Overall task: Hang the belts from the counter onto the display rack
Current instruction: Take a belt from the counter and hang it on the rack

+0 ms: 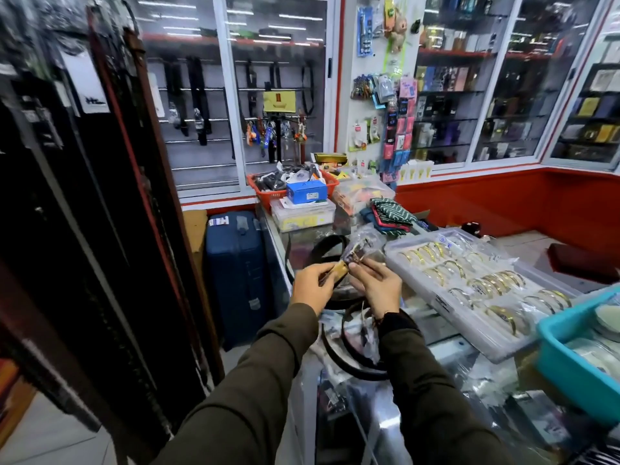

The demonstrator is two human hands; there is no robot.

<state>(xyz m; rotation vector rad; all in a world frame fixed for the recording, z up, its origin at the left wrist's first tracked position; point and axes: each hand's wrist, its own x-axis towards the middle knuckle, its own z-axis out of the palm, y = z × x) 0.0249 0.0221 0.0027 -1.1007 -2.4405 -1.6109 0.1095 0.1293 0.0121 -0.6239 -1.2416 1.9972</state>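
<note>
Both my hands meet above the glass counter. My left hand pinches the gold buckle of a black belt whose strap loops away behind it. My right hand grips the crinkled clear plastic wrap at the buckle end of the same belt. A second coiled black belt in plastic lies on the counter below my wrists. The display rack fills the left side, with several dark belts hanging full length from it.
A clear tray of gold bangles lies right of my hands, a teal bin beyond it. A blue suitcase stands on the floor between rack and counter. An orange basket, a blue box and folded cloth crowd the counter's far end.
</note>
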